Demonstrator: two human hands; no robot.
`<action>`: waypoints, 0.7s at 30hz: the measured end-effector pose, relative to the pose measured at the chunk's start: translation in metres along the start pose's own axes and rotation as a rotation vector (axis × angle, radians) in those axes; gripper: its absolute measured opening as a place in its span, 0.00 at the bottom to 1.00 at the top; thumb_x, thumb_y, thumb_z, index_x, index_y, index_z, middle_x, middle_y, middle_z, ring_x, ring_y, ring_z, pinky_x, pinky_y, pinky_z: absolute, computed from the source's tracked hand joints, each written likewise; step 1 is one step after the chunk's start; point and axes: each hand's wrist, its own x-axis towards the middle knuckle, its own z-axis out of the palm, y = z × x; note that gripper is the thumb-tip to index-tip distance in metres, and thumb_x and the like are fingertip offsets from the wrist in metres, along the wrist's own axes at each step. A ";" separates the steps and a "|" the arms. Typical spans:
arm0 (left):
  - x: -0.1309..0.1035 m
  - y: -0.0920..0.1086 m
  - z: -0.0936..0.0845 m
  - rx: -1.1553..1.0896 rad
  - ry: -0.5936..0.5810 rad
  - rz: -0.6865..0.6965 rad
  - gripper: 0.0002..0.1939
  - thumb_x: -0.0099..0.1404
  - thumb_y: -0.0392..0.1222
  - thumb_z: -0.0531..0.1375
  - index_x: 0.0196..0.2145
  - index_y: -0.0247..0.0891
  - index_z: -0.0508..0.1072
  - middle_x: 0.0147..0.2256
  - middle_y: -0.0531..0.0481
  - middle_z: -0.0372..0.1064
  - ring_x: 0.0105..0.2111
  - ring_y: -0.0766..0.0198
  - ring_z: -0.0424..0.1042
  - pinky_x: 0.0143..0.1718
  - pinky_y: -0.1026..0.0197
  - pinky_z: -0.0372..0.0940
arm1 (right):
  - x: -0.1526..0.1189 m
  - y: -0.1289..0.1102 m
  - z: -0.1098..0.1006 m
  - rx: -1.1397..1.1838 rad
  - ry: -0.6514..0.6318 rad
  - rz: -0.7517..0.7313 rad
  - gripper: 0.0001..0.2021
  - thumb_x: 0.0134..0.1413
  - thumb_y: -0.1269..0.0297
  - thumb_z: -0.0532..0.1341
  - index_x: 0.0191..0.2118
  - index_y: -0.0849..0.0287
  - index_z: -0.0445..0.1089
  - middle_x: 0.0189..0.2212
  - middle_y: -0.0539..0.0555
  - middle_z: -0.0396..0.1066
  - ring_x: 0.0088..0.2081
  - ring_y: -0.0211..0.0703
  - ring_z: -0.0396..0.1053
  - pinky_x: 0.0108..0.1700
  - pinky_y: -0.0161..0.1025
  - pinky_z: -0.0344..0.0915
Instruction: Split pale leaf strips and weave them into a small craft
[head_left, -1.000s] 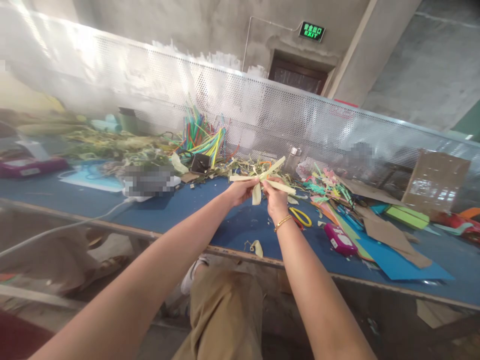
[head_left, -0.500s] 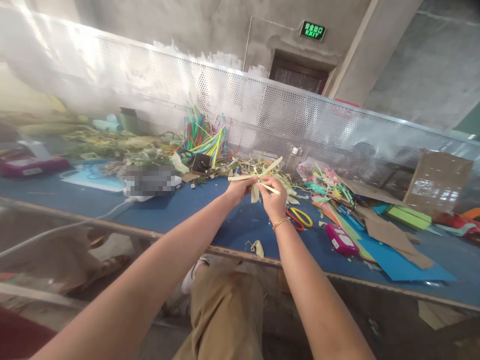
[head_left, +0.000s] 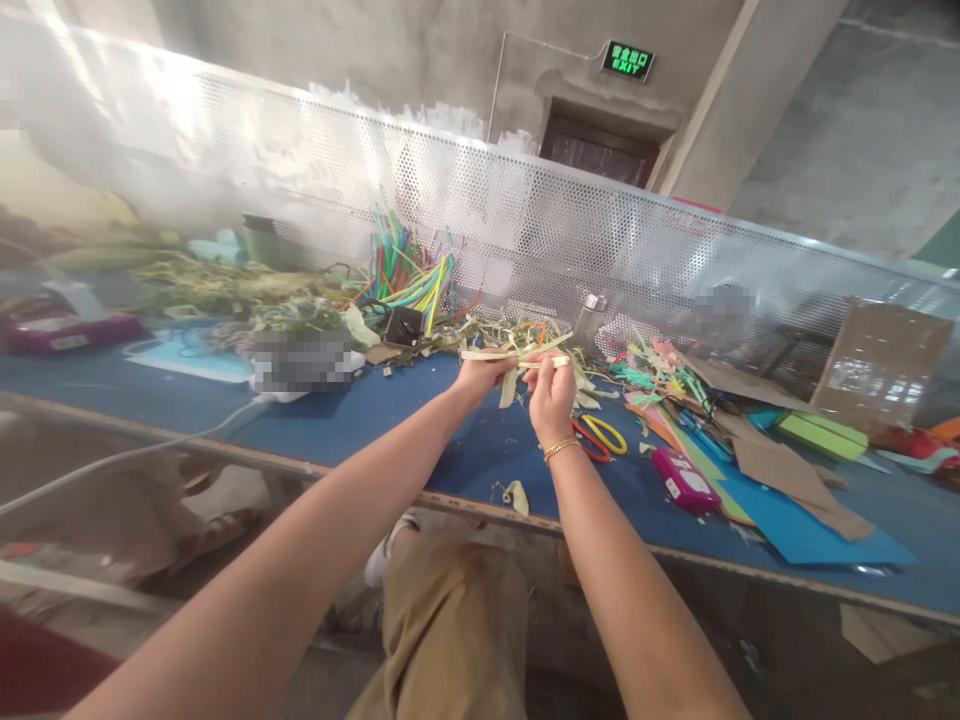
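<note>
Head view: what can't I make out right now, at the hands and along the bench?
Pale strips: how they cross, head view; partly covered by the left hand and right hand.
Purple box at right: its printing, head view; too small to read.
White cable: its far end, head view; cut off by left edge.
Red object: full shape, head view; cut off by right edge.

Blue tabletop (head_left: 375,408) allows passage leftward; scraps (head_left: 491,326) block behind, apparently scissors (head_left: 598,438) at right.
</note>
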 end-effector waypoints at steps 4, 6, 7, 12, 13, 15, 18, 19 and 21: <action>-0.001 0.001 0.001 -0.012 0.020 -0.005 0.14 0.46 0.41 0.70 0.19 0.35 0.67 0.16 0.57 0.58 0.17 0.73 0.54 0.20 0.65 0.50 | -0.002 -0.001 0.002 0.014 0.007 -0.010 0.14 0.63 0.51 0.45 0.35 0.54 0.60 0.28 0.49 0.64 0.24 0.35 0.60 0.30 0.35 0.60; -0.002 0.002 0.002 -0.032 0.029 -0.021 0.14 0.45 0.41 0.70 0.20 0.35 0.67 0.16 0.57 0.58 0.17 0.73 0.54 0.20 0.65 0.50 | -0.003 0.000 0.003 -0.021 0.001 -0.022 0.14 0.63 0.52 0.45 0.36 0.54 0.60 0.26 0.49 0.62 0.23 0.35 0.59 0.30 0.36 0.60; -0.002 0.001 0.002 -0.044 0.042 -0.027 0.15 0.45 0.41 0.70 0.20 0.35 0.66 0.16 0.57 0.58 0.17 0.74 0.54 0.19 0.66 0.49 | -0.004 0.000 0.003 -0.041 -0.006 -0.033 0.14 0.63 0.53 0.45 0.37 0.54 0.61 0.26 0.49 0.62 0.24 0.36 0.60 0.32 0.37 0.61; 0.002 -0.001 -0.003 -0.064 0.061 -0.016 0.17 0.48 0.42 0.69 0.19 0.35 0.64 0.15 0.58 0.55 0.15 0.76 0.49 0.16 0.67 0.44 | -0.004 -0.002 0.005 -0.053 -0.087 -0.056 0.16 0.62 0.53 0.48 0.45 0.53 0.67 0.30 0.52 0.67 0.30 0.39 0.65 0.41 0.41 0.65; 0.002 -0.002 -0.004 -0.060 0.054 -0.016 0.17 0.48 0.43 0.69 0.19 0.35 0.64 0.14 0.58 0.55 0.15 0.76 0.49 0.15 0.67 0.43 | -0.004 -0.002 0.005 -0.026 -0.104 -0.031 0.16 0.61 0.53 0.49 0.46 0.53 0.67 0.31 0.52 0.68 0.30 0.39 0.65 0.39 0.40 0.66; 0.004 -0.004 -0.005 -0.057 0.037 -0.018 0.16 0.49 0.42 0.69 0.20 0.35 0.65 0.15 0.57 0.56 0.15 0.76 0.50 0.15 0.67 0.44 | -0.003 0.000 0.007 0.041 -0.129 0.047 0.16 0.59 0.51 0.51 0.46 0.53 0.68 0.30 0.51 0.69 0.26 0.38 0.66 0.33 0.38 0.67; 0.004 -0.006 -0.005 -0.068 0.001 -0.024 0.13 0.48 0.41 0.69 0.24 0.35 0.68 0.17 0.56 0.61 0.16 0.74 0.56 0.17 0.67 0.49 | -0.002 0.008 0.010 0.136 -0.117 0.188 0.17 0.54 0.50 0.57 0.44 0.55 0.66 0.27 0.50 0.71 0.21 0.37 0.66 0.24 0.36 0.64; 0.004 -0.007 -0.004 -0.075 -0.001 -0.026 0.13 0.48 0.40 0.69 0.26 0.35 0.68 0.18 0.55 0.63 0.17 0.73 0.58 0.18 0.67 0.52 | -0.002 0.011 0.010 0.159 -0.117 0.233 0.17 0.52 0.50 0.59 0.42 0.55 0.65 0.27 0.50 0.72 0.20 0.37 0.66 0.21 0.35 0.63; 0.004 -0.007 -0.003 -0.078 0.011 -0.029 0.13 0.48 0.39 0.69 0.28 0.35 0.69 0.19 0.55 0.64 0.18 0.73 0.61 0.20 0.67 0.54 | -0.001 0.016 0.010 0.183 -0.121 0.309 0.17 0.48 0.49 0.62 0.37 0.56 0.65 0.26 0.50 0.73 0.19 0.37 0.66 0.18 0.34 0.61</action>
